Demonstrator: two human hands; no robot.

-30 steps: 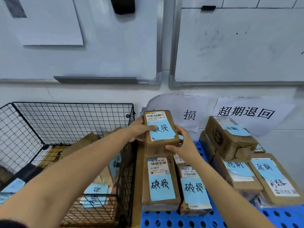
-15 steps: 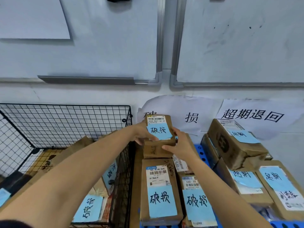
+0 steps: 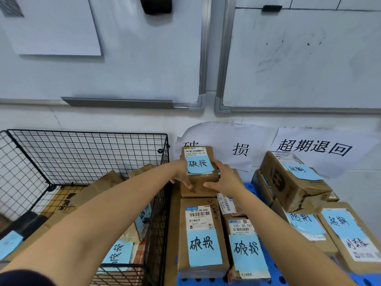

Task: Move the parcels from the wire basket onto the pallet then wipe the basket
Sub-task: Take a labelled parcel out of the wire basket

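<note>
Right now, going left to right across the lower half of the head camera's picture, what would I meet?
wire basket → left hand → held parcel, gripped by both hands → right hand → tilted parcel atop the right-hand stack → flat parcel at the far right.

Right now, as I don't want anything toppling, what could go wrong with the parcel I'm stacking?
1. The small parcel, gripped by the left hand and right hand, sits on top of a lower parcel at the blue pallet's wall side; released off-centre, it could slide off.
2. The right hand's fingers lie close to its blue note and might peel it.
3. The left forearm crosses the wire basket rim and may snag when pulled back.
</note>
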